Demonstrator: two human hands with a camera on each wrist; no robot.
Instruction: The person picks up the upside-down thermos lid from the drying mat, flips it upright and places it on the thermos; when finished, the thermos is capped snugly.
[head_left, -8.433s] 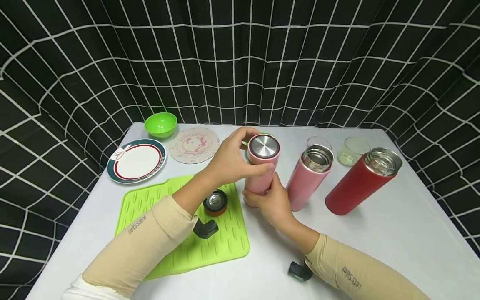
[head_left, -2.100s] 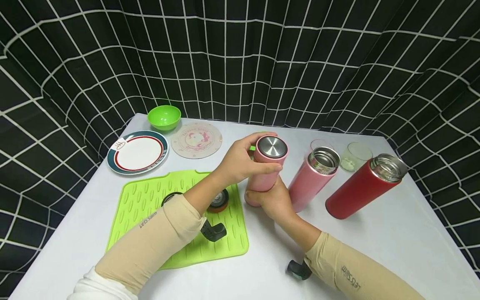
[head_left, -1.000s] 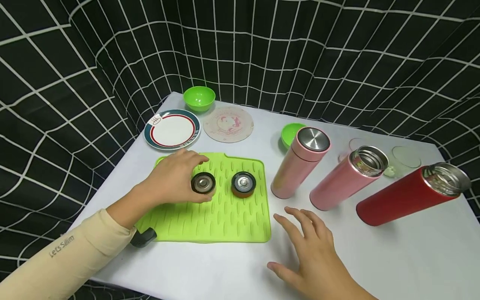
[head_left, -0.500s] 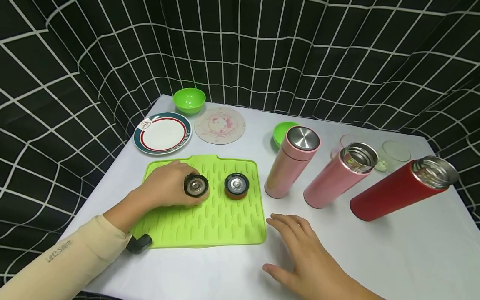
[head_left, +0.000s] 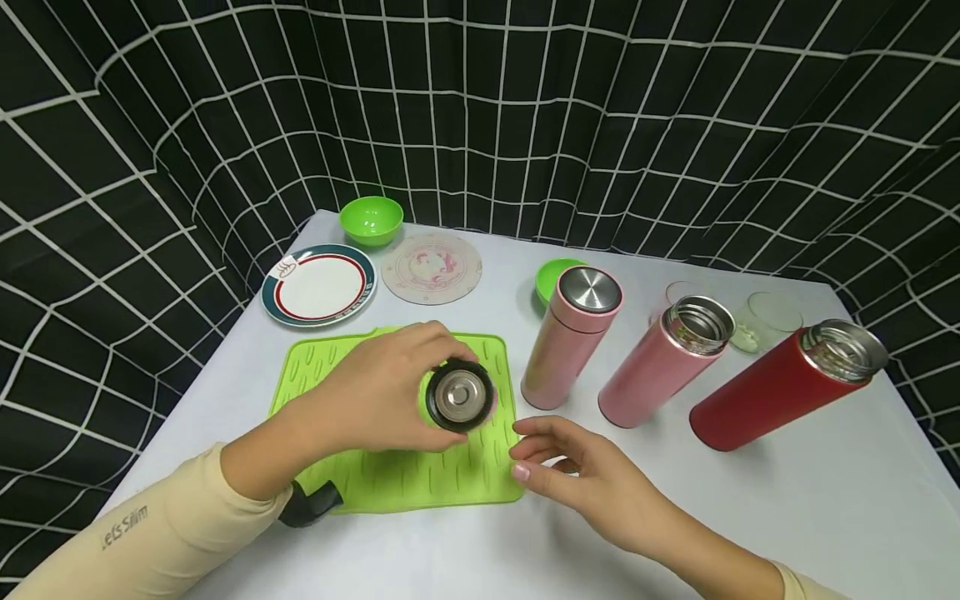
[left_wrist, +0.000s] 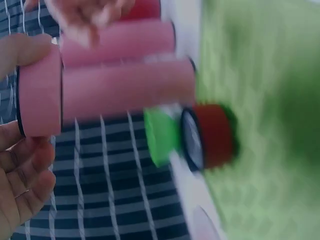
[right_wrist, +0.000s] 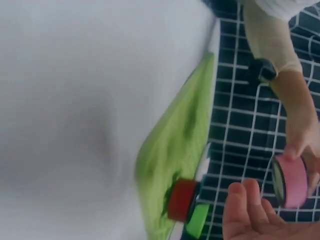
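Observation:
My left hand [head_left: 390, 392] grips a pink bottle lid [head_left: 460, 397] by its side, above the green drying mat [head_left: 405, 492]. The lid's steel and black-ringed underside faces up in the head view. Just right of it my right hand [head_left: 592, 487] hovers with loosely bent fingers, holding nothing. A red lid [left_wrist: 217, 135] lies on the mat in the left wrist view; the left hand hides it from the head camera. Beyond the hands stand a lidded pink bottle [head_left: 562, 358], a pink bottle without its lid [head_left: 660, 379] and a red bottle [head_left: 772, 400], also lidless.
Behind the mat lie a rimmed plate [head_left: 318, 287], a green bowl [head_left: 371, 221] and a round patterned mat [head_left: 432, 267]. Another green bowl [head_left: 550, 279] sits partly behind the lidded bottle. A clear glass [head_left: 768, 321] stands near the red bottle.
Both hands have let go of the lidded pink bottle. The left hand has taken the pink lid from the mat, lifting it rightward. The right hand has come closer to it, fingers bending.

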